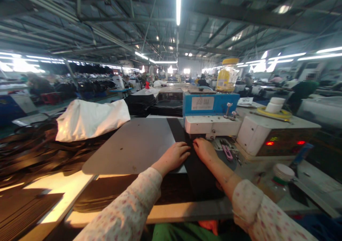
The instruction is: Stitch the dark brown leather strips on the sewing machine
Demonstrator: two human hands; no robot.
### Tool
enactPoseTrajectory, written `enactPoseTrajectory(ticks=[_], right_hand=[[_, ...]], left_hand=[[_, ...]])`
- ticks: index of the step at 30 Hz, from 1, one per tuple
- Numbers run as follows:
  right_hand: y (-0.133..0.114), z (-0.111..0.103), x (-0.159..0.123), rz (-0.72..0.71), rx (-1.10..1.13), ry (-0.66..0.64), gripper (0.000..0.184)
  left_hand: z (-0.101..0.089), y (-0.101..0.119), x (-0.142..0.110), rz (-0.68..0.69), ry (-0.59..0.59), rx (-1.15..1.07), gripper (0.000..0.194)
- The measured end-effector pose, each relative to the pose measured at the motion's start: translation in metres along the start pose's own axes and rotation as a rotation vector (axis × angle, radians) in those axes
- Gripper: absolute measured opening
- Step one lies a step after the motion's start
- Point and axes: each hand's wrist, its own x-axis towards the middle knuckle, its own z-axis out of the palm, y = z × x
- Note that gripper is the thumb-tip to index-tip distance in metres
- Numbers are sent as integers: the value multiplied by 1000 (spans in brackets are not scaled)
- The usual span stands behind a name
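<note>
A long dark panel point(197, 171) runs away from me across the worktop and under the front of a blue and white machine point(211, 107). My left hand point(175, 157) lies on the panel's left side, palm down, fingers stretched toward the right. Close to the machine head, my right hand point(204, 150) has its bent fingers closed at the panel's right edge; its thumb is hidden. Left of the panel lies a smooth grey plate point(133, 144). Pink thread snips point(227, 152) rest beside my right wrist.
A white cloth bundle point(92, 119) lies over brown strips point(48, 144) at left. Stacked dark pieces point(140, 103) stand behind the plate. To the right are a control box point(275, 134) with red digits and a lidded jar point(281, 177). A yellow-capped jar point(227, 75) tops the machine.
</note>
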Motion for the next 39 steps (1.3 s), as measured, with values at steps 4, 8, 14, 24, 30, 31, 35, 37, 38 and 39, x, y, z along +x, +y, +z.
enactPoseTrajectory(ticks=[4,8,14,24,30,31,35,37,38,39], right_hand=[[0,0,0,-6,0,-3,23],[0,0,0,-11,-4,-4,23],[2,2,1,-20,-10,7,22],[0,0,0,-5,-25,-3,22],[-2,-3,1,6,-35,-14,22],[-2,-3,1,4,-35,-9,21],[-4,-2,0,-2,-42,9,22],[-4,-1,0,-3,-37,9,23],[-3,-1,0,-3,-27,7,24],[-2,-1,-1,0,-12,3,24]], left_hand=[[-1,-1,2,6,-19,-10,31],[-1,-3,3,8,-41,-29,31],[-3,-5,5,-1,-63,-60,36],[-7,-9,16,3,-86,-31,32],[1,-25,25,12,-46,2,39],[2,-27,26,5,-38,10,40],[6,-31,31,-25,-29,53,32],[5,-33,35,-57,-44,97,27],[3,-34,37,-82,-62,133,27],[1,-36,39,-107,-82,172,27]])
